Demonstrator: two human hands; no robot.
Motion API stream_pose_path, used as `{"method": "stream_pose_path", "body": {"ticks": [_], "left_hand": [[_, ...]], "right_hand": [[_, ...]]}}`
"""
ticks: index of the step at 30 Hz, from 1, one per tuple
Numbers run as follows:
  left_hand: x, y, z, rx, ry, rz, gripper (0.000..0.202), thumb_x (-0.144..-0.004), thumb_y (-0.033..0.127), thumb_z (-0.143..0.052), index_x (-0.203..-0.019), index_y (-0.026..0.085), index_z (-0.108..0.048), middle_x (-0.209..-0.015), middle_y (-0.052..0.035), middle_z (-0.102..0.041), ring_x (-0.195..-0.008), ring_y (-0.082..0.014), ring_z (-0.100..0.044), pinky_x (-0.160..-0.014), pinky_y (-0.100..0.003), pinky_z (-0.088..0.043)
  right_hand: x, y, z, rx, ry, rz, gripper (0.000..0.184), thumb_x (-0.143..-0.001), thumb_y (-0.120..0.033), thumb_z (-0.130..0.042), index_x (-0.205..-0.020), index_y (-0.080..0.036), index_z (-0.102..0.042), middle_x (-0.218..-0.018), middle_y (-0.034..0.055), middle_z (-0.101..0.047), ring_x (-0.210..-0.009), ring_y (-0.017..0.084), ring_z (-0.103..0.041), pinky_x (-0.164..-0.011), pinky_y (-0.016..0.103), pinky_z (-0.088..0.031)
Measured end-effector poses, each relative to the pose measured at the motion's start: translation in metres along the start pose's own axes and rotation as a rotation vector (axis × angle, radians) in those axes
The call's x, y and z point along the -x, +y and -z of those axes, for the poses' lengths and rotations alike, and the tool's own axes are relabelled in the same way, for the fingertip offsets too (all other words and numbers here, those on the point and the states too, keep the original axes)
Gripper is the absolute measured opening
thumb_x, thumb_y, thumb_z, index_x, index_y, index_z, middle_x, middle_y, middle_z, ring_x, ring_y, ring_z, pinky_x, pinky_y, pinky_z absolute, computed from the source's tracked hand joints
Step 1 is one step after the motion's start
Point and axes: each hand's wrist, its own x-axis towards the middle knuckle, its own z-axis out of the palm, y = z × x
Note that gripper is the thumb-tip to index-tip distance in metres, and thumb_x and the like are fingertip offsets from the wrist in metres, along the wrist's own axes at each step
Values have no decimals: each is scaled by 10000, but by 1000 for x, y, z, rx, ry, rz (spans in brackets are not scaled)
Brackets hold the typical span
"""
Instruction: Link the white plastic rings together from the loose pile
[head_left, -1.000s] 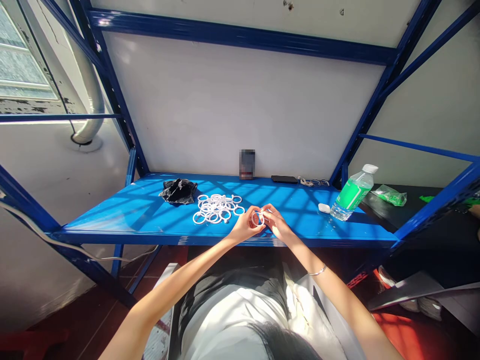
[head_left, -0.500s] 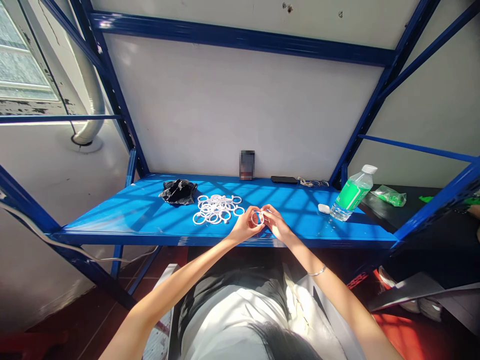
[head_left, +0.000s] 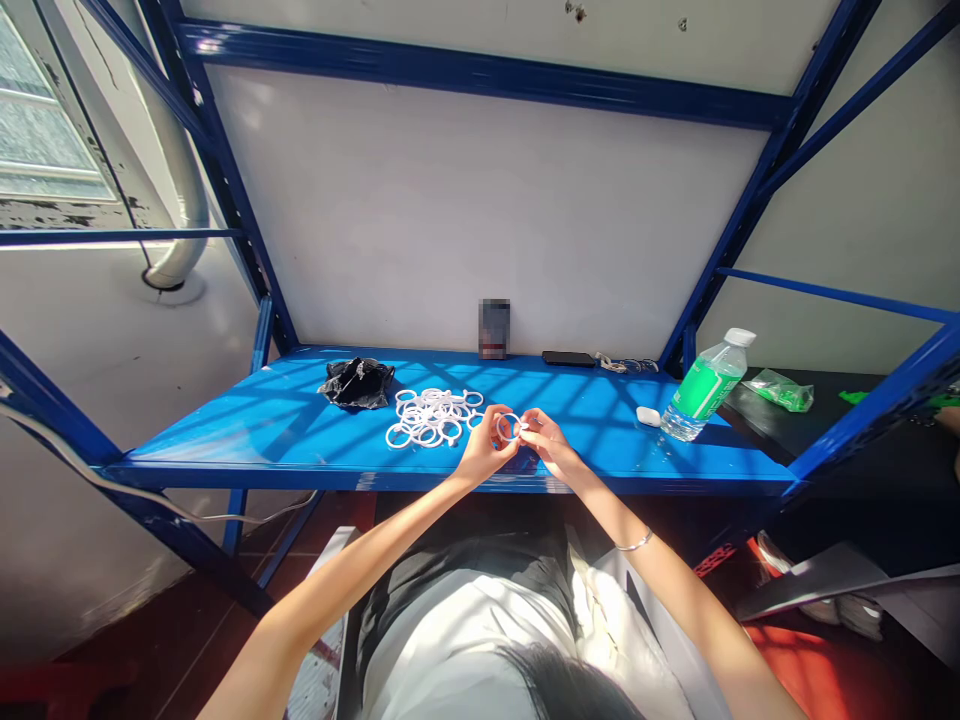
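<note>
A white curtain ring (head_left: 510,415) with a small bump on its right side is held up over the front of the blue table. My left hand (head_left: 484,450) curls round its left and lower side. Thumb and fingers of my right hand (head_left: 551,443) pinch the right side, partly hiding it. To the left of my hands lies a loose pile of similar white curtain rings (head_left: 435,412), several overlapping. Beyond that pile sits a crumpled black plastic bag (head_left: 358,384).
A water bottle (head_left: 703,388) with a green label stands at the right beside a small white case (head_left: 648,416). Along the back are a blurred upright device (head_left: 494,330), a flat black phone (head_left: 568,359) and a coiled cable (head_left: 626,365). Blue posts (head_left: 724,245) frame the table (head_left: 247,430).
The curtain ring has turned slightly and shifted a little left between my hands. My left fingers have opened somewhat around it, while my right fingers now pinch its right side.
</note>
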Motion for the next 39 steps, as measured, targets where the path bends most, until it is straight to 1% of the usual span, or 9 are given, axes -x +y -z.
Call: {"method": "stream_pose_path", "body": {"ticks": [3, 6, 10, 15, 21, 31, 39], "left_hand": [[0, 1, 0, 8, 15, -17, 374, -789, 264, -623, -1118, 212, -452, -767, 38, -524, -608, -84, -509, -574, -195, -442], [0, 2, 1, 42, 5, -30, 376, -801, 281, -621, -1136, 214, -466, -837, 19, -542, -630, -80, -528, -597, -201, -467], [0, 1, 1, 36, 23, -41, 371, -820, 299, -612, -1159, 222, -484, -867, 12, -547, -630, -73, -526, -598, -195, -469], [0, 2, 1, 5, 54, -22, 358, -817, 304, -607, -1148, 216, -501, -849, 8, -550, -631, -80, -510, -598, -197, -473], [0, 6, 1, -18, 66, -17, 351, -800, 294, -610, -1127, 213, -512, -806, 14, -546, -635, -88, -500, -591, -197, -461], [-2, 5, 1, -4, 51, 6, 353, -800, 325, -630, -1109, 205, -507, -709, 37, -532, -627, -103, -515, -586, -209, -455], [-2, 6, 1, -16, 41, 26, 387, -809, 395, -625, -1126, 212, -499, -694, 39, -534, -636, -112, -536, -589, -215, -454]], "right_hand": [[-1, 4, 2, 6, 1, 18, 261, -708, -327, -767, -841, -235, -562, -820, -20, -622, -817, 143, -595, -759, 269, -459], [-1, 5, 3, -1, -12, 31, 268, -699, -310, -773, -855, -238, -566, -852, -19, -634, -858, 147, -601, -783, 270, -455], [-1, 3, 2, 11, -3, 16, 290, -680, -309, -780, -872, -240, -575, -882, -12, -644, -874, 153, -604, -774, 271, -455], [-1, 0, 2, -6, 42, -34, 278, -685, -336, -772, -893, -245, -610, -942, 7, -640, -909, 173, -604, -741, 265, -467], [-1, 0, 1, -45, 79, -37, 238, -678, -351, -785, -831, -243, -637, -933, 15, -619, -904, 184, -596, -726, 271, -482], [-2, 3, 3, -29, 79, -49, 273, -702, -363, -786, -876, -233, -620, -938, 2, -642, -926, 155, -610, -736, 239, -475], [-2, 2, 1, -33, 90, -32, 291, -705, -392, -789, -877, -232, -618, -927, 4, -647, -915, 162, -618, -736, 255, -479]]}}
